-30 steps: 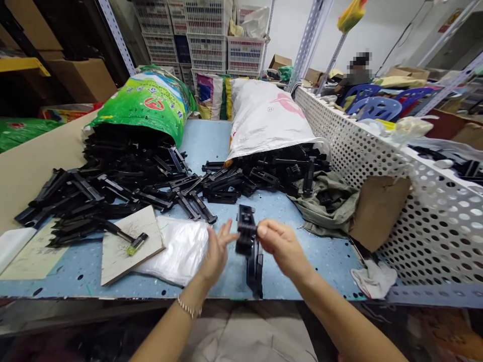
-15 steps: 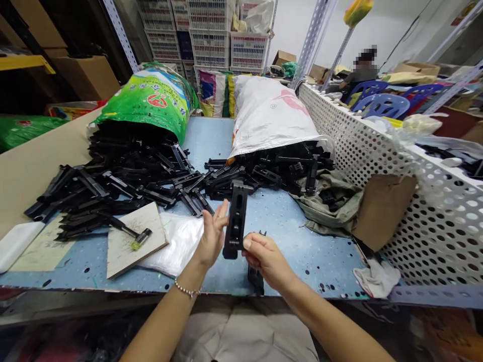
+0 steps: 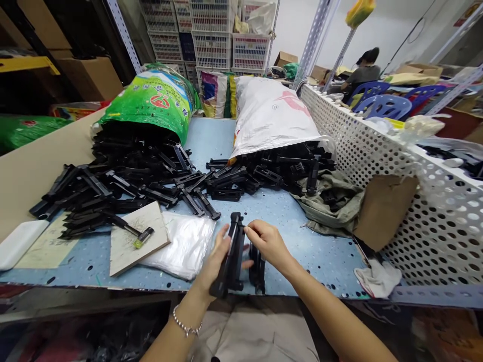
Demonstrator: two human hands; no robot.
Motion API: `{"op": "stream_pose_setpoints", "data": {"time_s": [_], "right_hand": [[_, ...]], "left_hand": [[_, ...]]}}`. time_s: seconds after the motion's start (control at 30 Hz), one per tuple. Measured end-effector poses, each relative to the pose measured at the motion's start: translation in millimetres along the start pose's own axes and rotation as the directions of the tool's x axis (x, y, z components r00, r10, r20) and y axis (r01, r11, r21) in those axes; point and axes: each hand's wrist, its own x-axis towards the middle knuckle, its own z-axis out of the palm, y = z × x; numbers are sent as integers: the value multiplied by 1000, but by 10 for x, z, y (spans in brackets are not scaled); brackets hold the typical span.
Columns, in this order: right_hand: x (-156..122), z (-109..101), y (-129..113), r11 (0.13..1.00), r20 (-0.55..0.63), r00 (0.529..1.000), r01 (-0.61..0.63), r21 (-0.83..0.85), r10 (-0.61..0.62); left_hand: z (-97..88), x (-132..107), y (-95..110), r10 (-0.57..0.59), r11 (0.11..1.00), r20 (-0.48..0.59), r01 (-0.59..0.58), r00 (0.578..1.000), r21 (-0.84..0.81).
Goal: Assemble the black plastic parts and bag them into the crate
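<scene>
My left hand (image 3: 218,259) grips a long black plastic part (image 3: 231,256) that slants over the blue table's (image 3: 309,251) near edge. My right hand (image 3: 268,242) pinches the upper end of that same part. Just right of it a second black part (image 3: 257,269) lies on the table, under my right wrist. Behind, heaps of the same black parts spill from a green sack (image 3: 151,103) and from a white sack (image 3: 269,115).
A clear plastic bag (image 3: 184,246) and a board with a small tool (image 3: 136,236) lie to the left. An olive cloth (image 3: 332,201) and cardboard (image 3: 381,206) sit right, against a perforated white partition (image 3: 415,201). A person (image 3: 362,73) sits far behind.
The black part was held upright in front of me; now it is lowered and tilted toward the table's near edge, with my left hand closed around it.
</scene>
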Motion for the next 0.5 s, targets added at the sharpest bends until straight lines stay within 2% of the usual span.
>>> {"op": "stream_pose_setpoints", "data": {"time_s": [0.07, 0.13, 0.2, 0.3, 0.37, 0.43, 0.5], "right_hand": [[-2, -24, -18, 997, -30, 997, 70, -42, -72], [-57, -75, -52, 993, -4, 995, 104, -52, -104], [-173, -113, -98, 978, 86, 983, 171, -118, -161], [-403, -68, -151, 886, 238, 924, 363, -288, -301], [-531, 29, -146, 823, 246, 892, 446, -353, -378], [-595, 137, -92, 824, 217, 899, 436, -362, -381], [-566, 217, 9, 865, 233, 925, 366, -344, -299]], "left_hand": [[13, 10, 44, -67, 998, 8, 67, 998, 1], [14, 18, 121, -17, 1000, -48, 18, 999, 15], [11, 31, 202, 54, 998, -124, -52, 991, 20], [25, 51, 265, 84, 996, -150, -78, 985, 49], [40, 65, 240, 91, 992, -134, -77, 987, 104], [27, 92, 164, 163, 971, -144, -133, 976, 198], [-45, 149, 48, 326, 908, -173, -256, 930, 332]]}}
